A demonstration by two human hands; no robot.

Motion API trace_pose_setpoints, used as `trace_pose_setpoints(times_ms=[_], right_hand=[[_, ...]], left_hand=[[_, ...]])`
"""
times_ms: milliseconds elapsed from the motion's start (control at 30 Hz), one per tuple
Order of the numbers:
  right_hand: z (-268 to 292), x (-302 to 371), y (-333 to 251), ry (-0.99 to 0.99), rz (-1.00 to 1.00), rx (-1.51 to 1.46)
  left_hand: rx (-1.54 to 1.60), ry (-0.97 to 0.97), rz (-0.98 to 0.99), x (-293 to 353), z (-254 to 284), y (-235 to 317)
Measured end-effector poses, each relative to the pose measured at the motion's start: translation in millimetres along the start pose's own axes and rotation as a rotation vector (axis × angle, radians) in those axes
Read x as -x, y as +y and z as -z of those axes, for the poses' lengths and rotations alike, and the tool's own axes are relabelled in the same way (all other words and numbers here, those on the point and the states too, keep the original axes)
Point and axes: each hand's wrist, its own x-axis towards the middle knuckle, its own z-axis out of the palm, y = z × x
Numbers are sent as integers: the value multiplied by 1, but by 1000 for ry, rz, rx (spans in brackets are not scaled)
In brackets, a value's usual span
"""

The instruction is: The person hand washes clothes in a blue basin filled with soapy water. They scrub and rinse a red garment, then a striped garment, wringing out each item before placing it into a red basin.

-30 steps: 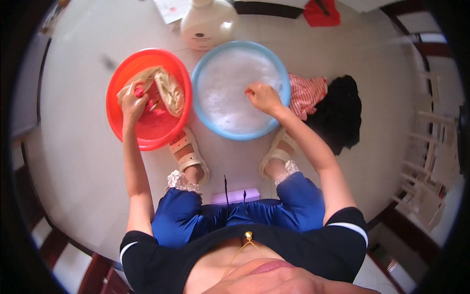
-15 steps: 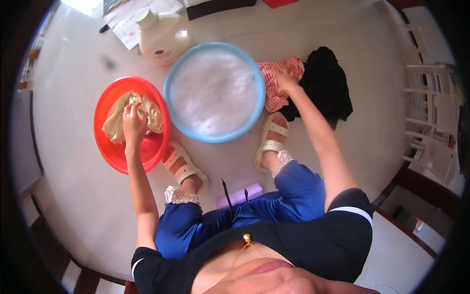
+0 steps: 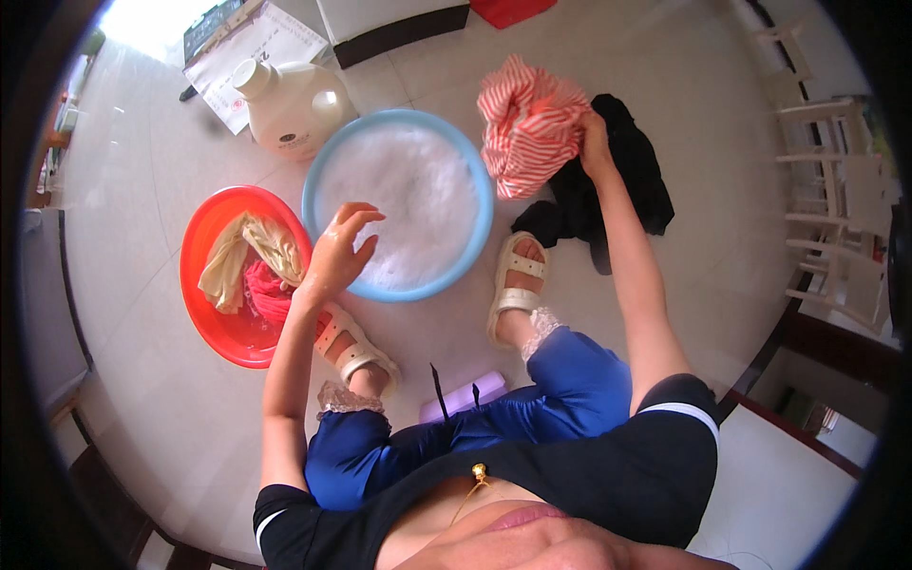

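Note:
My right hand (image 3: 595, 144) grips a red-and-white striped garment (image 3: 532, 123), which hangs bunched just right of the blue basin (image 3: 484, 190). White suds (image 3: 408, 180) fill that basin. Over its lower left rim hovers my left hand (image 3: 344, 245), empty, with thumb and fingers apart. On the left, a red basin (image 3: 201, 323) holds a cream cloth (image 3: 228, 271) and a pinkish-red cloth (image 3: 269, 291). Black clothing (image 3: 622, 180) lies on the floor behind my right wrist.
A large white detergent jug (image 3: 296, 109) stands behind the blue basin, beside printed papers (image 3: 256, 57). My sandalled feet are close to both basins. A purple object (image 3: 465, 394) sits on the floor between my legs. White chairs (image 3: 836, 209) line the right side.
My left hand has let go of the cream cloth and moved right to the blue basin. My right hand has lifted the striped garment off the floor. The pinkish-red cloth now shows more.

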Motion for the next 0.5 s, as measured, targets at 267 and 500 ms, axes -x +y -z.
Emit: trace_pose_setpoints(times_ms=[267, 500], right_hand=[[-45, 18, -89, -108, 264, -239], [-89, 49, -117, -251, 28, -406]], left_hand=[[272, 64, -129, -36, -14, 56], [922, 129, -98, -45, 33, 119]])
